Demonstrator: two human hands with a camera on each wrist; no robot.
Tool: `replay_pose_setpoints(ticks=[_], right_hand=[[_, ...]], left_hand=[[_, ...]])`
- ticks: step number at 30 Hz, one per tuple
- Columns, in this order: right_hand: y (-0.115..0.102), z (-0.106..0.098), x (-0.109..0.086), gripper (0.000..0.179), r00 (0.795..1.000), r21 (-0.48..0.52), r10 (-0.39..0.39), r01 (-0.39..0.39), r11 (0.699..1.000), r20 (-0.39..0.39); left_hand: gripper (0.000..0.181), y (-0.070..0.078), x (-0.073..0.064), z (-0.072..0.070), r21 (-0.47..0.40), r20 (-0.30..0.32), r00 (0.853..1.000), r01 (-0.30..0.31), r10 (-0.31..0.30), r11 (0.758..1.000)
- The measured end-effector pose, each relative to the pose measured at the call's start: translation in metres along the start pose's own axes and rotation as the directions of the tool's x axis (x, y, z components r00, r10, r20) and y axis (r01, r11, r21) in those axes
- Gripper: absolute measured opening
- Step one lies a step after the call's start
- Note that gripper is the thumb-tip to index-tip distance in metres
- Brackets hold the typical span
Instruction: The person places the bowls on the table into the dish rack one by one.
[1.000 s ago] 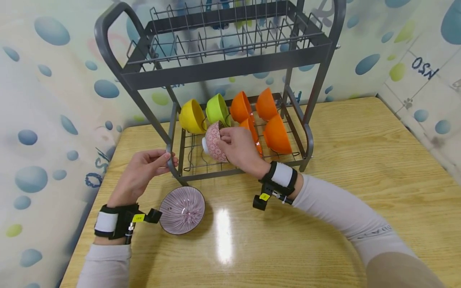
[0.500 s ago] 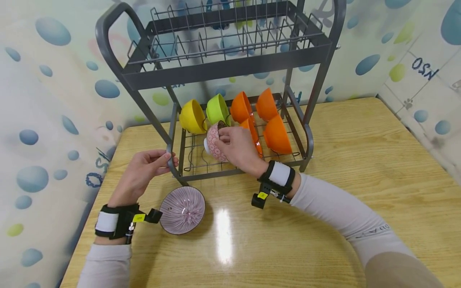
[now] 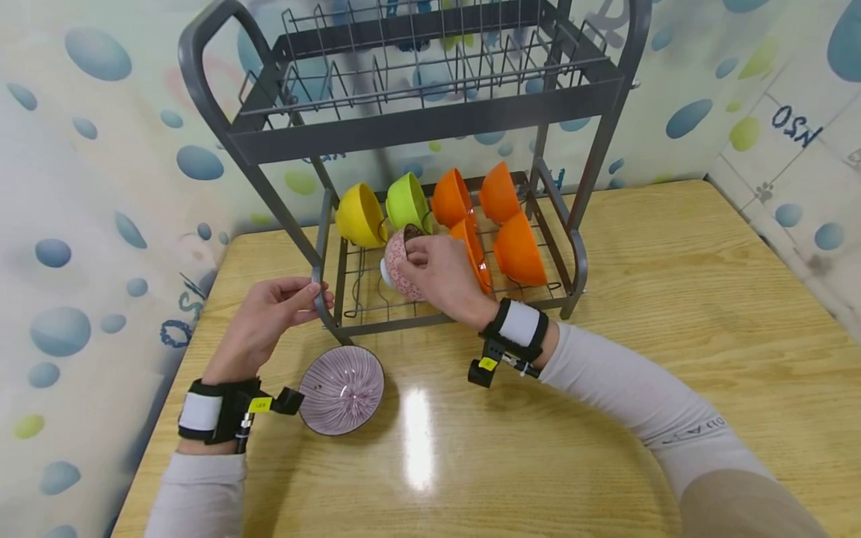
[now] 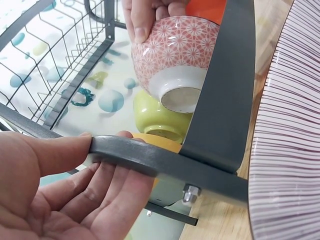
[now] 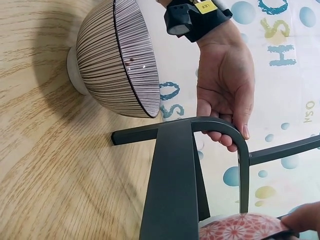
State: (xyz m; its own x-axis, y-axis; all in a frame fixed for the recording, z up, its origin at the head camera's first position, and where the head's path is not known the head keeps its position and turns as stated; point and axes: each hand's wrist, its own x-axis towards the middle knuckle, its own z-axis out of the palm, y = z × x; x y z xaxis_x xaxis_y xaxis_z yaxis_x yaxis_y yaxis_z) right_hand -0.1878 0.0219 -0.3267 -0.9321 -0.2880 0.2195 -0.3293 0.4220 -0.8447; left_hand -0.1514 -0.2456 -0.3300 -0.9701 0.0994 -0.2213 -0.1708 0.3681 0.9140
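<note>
My right hand (image 3: 444,275) grips the rim of a small bowl (image 3: 401,267) with a pink flower pattern and a white foot. The bowl is on its side over the lower tier of a dark grey dish rack (image 3: 403,324), its foot toward the left. In the left wrist view, the flowered bowl (image 4: 175,50) overlaps a green bowl (image 4: 157,116) behind it. My left hand (image 3: 272,317) pinches the rack's left front bend between thumb and fingers, as the left wrist view shows close up. Below that hand, a purple-striped bowl (image 3: 341,390) stands upright on the table.
On the lower tier, a yellow bowl (image 3: 361,215), a green bowl (image 3: 407,202) and several orange bowls (image 3: 519,250) stand on their sides. The rack's wire upper tier (image 3: 430,75) hangs over them. A patterned wall closes off the back and left of the wooden table (image 3: 673,299).
The flowered bowl and my right hand have shifted very slightly to the right. My left hand keeps its hold on the rack, and the striped bowl stays in place.
</note>
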Motion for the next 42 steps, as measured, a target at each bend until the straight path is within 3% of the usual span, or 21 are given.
replay_pose_setpoints(ticks=[10,19,27,33,36,39,42], right_hand=[[0.002,0.001,0.002,0.026,0.999,-0.024,-0.032,0.032,0.999,-0.002],[-0.001,-0.007,0.002,0.02,0.997,-0.054,-0.063,0.065,0.996,0.045],[-0.006,-0.033,-0.006,0.031,0.996,-0.116,-0.089,0.091,0.989,0.023],[0.0,-0.062,-0.028,0.025,0.99,-0.152,-0.139,0.137,0.979,-0.001],[0.008,-0.07,-0.044,0.023,0.968,-0.254,-0.248,0.246,0.935,0.025],[0.02,-0.073,-0.06,0.022,0.925,-0.384,-0.374,0.371,0.846,0.07],[0.033,-0.074,-0.075,0.02,0.888,-0.478,-0.447,0.439,0.761,0.105]], left_hand=[[0.056,0.0,-0.001,0.0,0.014,0.0,1.0,0.003,-0.003,1.0],[0.056,-0.001,-0.001,0.0,0.024,0.002,1.0,-0.011,0.011,1.0],[0.054,0.0,-0.002,0.0,0.013,0.003,1.0,-0.011,0.01,1.0],[0.053,-0.003,-0.002,0.0,0.015,0.013,1.0,-0.022,0.021,1.0],[0.052,-0.004,-0.002,-0.001,0.019,0.02,0.999,-0.029,0.028,0.999],[0.052,-0.004,-0.001,-0.001,0.025,0.025,0.999,-0.037,0.037,0.999],[0.053,-0.004,-0.001,-0.001,0.029,0.025,0.999,-0.038,0.037,0.999]])
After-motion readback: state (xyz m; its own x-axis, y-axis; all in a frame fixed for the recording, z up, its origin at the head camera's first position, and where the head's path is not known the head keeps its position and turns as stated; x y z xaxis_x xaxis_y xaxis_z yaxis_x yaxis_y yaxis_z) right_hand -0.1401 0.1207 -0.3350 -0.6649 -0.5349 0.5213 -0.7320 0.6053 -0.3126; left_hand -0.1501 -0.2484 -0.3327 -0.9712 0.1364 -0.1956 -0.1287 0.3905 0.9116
